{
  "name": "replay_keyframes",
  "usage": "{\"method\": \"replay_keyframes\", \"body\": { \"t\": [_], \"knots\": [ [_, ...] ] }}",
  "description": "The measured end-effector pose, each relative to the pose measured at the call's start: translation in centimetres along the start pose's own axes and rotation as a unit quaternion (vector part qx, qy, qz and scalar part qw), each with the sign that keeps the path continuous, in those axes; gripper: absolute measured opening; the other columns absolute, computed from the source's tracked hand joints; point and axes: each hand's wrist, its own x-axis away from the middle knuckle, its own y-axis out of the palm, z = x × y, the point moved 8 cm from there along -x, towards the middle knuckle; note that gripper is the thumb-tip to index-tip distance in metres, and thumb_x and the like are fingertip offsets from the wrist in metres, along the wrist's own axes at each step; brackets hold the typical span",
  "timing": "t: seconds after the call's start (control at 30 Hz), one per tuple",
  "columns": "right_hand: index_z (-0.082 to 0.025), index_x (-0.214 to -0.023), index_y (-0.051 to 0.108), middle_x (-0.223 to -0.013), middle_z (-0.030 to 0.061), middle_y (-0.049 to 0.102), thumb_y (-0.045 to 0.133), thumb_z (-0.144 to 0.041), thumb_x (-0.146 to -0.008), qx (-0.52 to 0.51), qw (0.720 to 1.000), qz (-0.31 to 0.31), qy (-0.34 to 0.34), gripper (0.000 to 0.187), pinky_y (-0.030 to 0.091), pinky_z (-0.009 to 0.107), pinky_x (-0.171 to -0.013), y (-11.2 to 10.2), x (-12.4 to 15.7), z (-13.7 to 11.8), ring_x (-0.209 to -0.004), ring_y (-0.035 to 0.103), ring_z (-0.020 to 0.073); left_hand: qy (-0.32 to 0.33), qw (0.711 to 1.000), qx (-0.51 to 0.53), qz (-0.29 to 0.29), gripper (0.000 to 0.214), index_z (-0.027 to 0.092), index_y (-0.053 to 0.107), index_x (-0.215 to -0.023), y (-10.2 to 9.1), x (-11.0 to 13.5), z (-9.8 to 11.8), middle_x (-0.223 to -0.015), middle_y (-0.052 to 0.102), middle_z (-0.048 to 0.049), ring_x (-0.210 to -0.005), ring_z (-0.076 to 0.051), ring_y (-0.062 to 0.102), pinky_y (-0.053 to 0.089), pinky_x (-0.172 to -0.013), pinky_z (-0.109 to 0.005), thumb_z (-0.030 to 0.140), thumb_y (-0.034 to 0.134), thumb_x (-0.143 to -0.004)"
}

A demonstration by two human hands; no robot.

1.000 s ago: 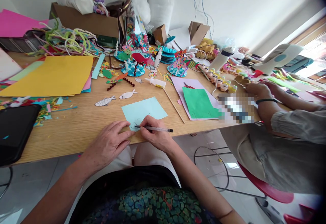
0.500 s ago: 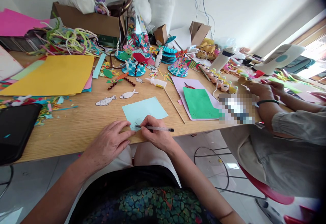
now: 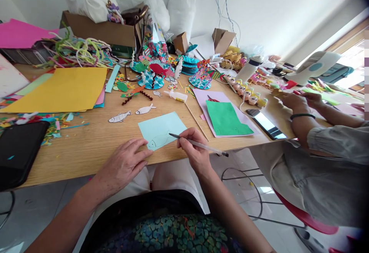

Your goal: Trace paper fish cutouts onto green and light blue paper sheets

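A light blue sheet of paper (image 3: pixel 157 124) lies near the table's front edge, with a fish outline (image 3: pixel 158 141) drawn on its lower half. My right hand (image 3: pixel 196 151) grips a pen (image 3: pixel 198 144), its tip by the tail end of the drawn fish. The pen's back end points right, toward me. My left hand (image 3: pixel 123 162) rests flat with fingers outstretched, fingertips on the sheet's lower left corner. Beyond it lie two paper cut-out fish, one larger (image 3: pixel 119 117) and one slimmer (image 3: pixel 145 109).
Right of the sheet are a wooden stick (image 3: pixel 196 121), green paper (image 3: pixel 223 116) on lilac paper and a phone (image 3: pixel 266 124). A glue bottle (image 3: pixel 177 96) lies behind. Yellow paper (image 3: pixel 63 88) and a black tablet (image 3: pixel 20 153) are left. Another person's hands (image 3: pixel 298 103) work at right.
My right hand and the pen have moved right, from the fish's head end to its tail. More of the drawn fish now shows. My left hand has stayed in place.
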Motion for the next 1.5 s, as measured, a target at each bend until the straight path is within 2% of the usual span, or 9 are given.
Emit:
{"method": "replay_keyframes", "body": {
  "t": [0.17, 0.33, 0.47, 0.63, 0.73, 0.9, 1.07, 1.23, 1.5],
  "knots": [
    [-0.02, -0.078, 0.051, -0.062, -0.0024, 0.054, 0.05, -0.022, -0.079, 0.051, 0.998, 0.0, -0.03, 0.002, 0.038, 0.024, -0.055, -1.8, 0.4, -0.3, -0.058, 0.049, 0.011, -0.002, 1.0, -0.013, -0.005, 0.031, 0.02, 0.054, -0.118, 0.1, 0.1, 0.1, -0.12, 0.057, -0.0113, -0.111, -0.025, 0.052, 0.046, -0.094, -0.043, 0.023, 0.043, -0.09],
    [-0.02, -0.077, 0.051, -0.061, -0.0022, 0.053, 0.05, -0.024, -0.08, 0.119, 0.992, -0.02, -0.032, 0.005, 0.035, 0.023, -0.051, -2.5, 0.6, 0.0, -0.055, 0.047, 0.0109, -0.031, 0.999, -0.009, -0.002, 0.034, 0.021, 0.048, -0.122, -1.7, 0.0, -1.4, -0.127, 0.054, -0.0097, -0.114, -0.022, 0.053, 0.045, -0.096, -0.038, 0.032, 0.041, -0.09],
    [-0.02, -0.076, 0.052, -0.059, -0.0018, 0.053, 0.051, -0.024, -0.08, 0.177, 0.983, -0.039, -0.041, 0.006, 0.033, 0.024, -0.048, -2.7, 0.6, -0.4, -0.053, 0.046, 0.0113, -0.096, 0.994, -0.053, 0.002, 0.034, 0.019, 0.054, -0.111, -3.9, -0.9, -6.5, -0.114, 0.062, -0.0101, -0.107, -0.025, 0.057, 0.045, -0.093, -0.04, 0.04, 0.04, -0.088],
    [-0.02, -0.076, 0.052, -0.059, -0.0017, 0.052, 0.048, -0.024, -0.081, 0.196, 0.977, -0.066, -0.042, 0.006, 0.034, 0.025, -0.051, -2.3, 0.5, -0.5, -0.054, 0.047, 0.012, -0.224, 0.956, -0.116, -0.15, 0.037, 0.018, 0.056, -0.107, -3.3, -2.6, -14.1, -0.114, 0.06, -0.0114, -0.105, -0.027, 0.056, 0.045, -0.086, -0.038, 0.039, 0.042, -0.081],
    [-0.021, -0.076, 0.051, -0.06, -0.0016, 0.053, 0.047, -0.022, -0.08, 0.211, 0.973, -0.075, -0.051, 0.006, 0.035, 0.025, -0.052, -2.2, 0.6, -0.5, -0.055, 0.047, 0.0122, -0.234, 0.948, -0.112, -0.182, 0.038, 0.017, 0.058, -0.1, -2.9, -4.0, -16.1, -0.105, 0.061, -0.012, -0.099, -0.027, 0.058, 0.045, -0.081, -0.035, 0.044, 0.043, -0.078],
    [-0.021, -0.074, 0.05, -0.059, -0.0023, 0.052, 0.047, -0.021, -0.079, 0.234, 0.967, -0.082, -0.053, 0.006, 0.034, 0.024, -0.05, -2.3, 0.8, -0.3, -0.052, 0.046, 0.0116, -0.23, 0.944, -0.104, -0.211, 0.025, 0.018, 0.057, -0.082, -2.3, -5.2, -17.3, -0.089, 0.064, -0.009, -0.085, -0.024, 0.06, 0.044, -0.07, -0.03, 0.04, 0.048, -0.072],
    [-0.02, -0.074, 0.051, -0.059, -0.0024, 0.052, 0.047, -0.018, -0.078, 0.239, 0.965, -0.087, -0.061, 0.006, 0.034, 0.024, -0.05, -2.0, 0.9, -0.2, -0.052, 0.045, 0.0109, -0.23, 0.943, -0.097, -0.221, 0.021, 0.018, 0.054, -0.083, -2.2, -5.2, -16.8, -0.091, 0.064, -0.0087, -0.086, -0.023, 0.06, 0.043, -0.069, -0.029, 0.033, 0.045, -0.071],
    [-0.019, -0.075, 0.052, -0.059, -0.0037, 0.05, 0.048, -0.017, -0.079, 0.238, 0.964, -0.103, -0.063, 0.005, 0.032, 0.022, -0.051, -1.5, 1.0, 0.4, -0.052, 0.043, 0.0095, -0.247, 0.936, -0.096, -0.232, 0.027, 0.018, 0.054, -0.089, -2.0, -5.5, -16.9, -0.096, 0.065, -0.0093, -0.088, -0.024, 0.061, 0.044, -0.069, -0.029, 0.031, 0.047, -0.066],
    [-0.018, -0.075, 0.053, -0.055, -0.0051, 0.047, 0.049, -0.017, -0.078, 0.233, 0.965, -0.109, -0.058, 0.005, 0.031, 0.021, -0.051, -1.0, 0.8, 0.5, -0.051, 0.042, 0.0084, -0.272, 0.931, -0.089, -0.227, 0.021, 0.021, 0.051, -0.075, -1.7, -6.6, -17.8, -0.087, 0.065, -0.0059, -0.083, -0.023, 0.061, 0.044, -0.067, -0.028, 0.036, 0.052, -0.06]
  ]
}}
